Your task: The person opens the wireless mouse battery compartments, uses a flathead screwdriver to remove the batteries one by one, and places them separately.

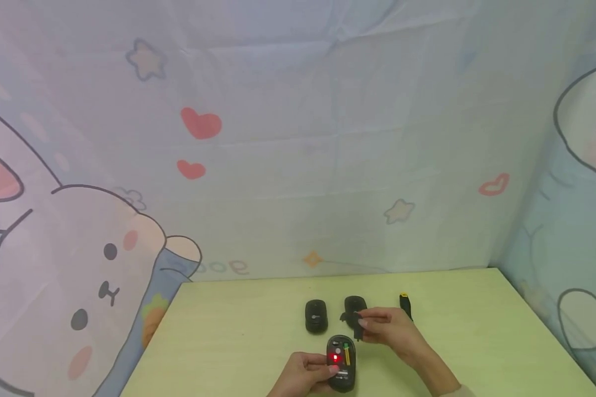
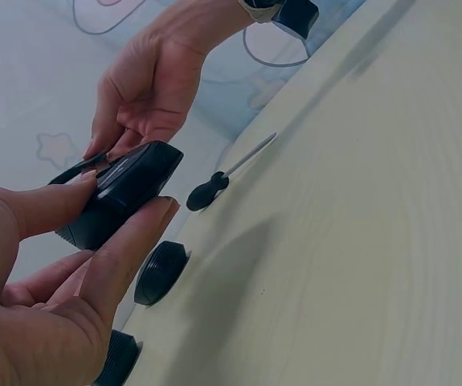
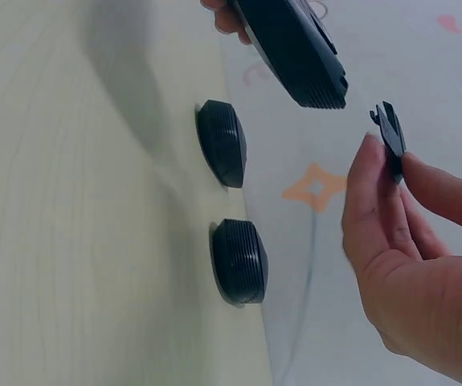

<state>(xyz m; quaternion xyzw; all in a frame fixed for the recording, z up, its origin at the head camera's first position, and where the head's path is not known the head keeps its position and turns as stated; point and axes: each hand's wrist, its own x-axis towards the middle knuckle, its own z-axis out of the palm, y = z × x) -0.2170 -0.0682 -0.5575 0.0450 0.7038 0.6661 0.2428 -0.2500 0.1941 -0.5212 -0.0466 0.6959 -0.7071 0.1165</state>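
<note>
My left hand (image 1: 305,375) grips a black computer mouse (image 1: 342,380) by its side, underside facing up. A red light glows on that underside, and a green and yellow battery (image 1: 347,354) lies in the uncovered battery slot. Between thumb and fingers my right hand (image 1: 389,331) pinches a thin black battery cover (image 3: 391,141), with small tabs at one end. In the right wrist view the cover is held apart from the mouse, just off its ridged end. The left wrist view shows the left thumb on one face of the mouse and fingers below.
Two more black mice stand on the pale table (image 1: 218,342): one at the left (image 1: 316,316), another (image 1: 355,303) partly hidden behind the cover. A screwdriver (image 2: 209,190) with a dark handle lies beyond the right hand. A printed cloth (image 1: 298,165) hangs behind the table.
</note>
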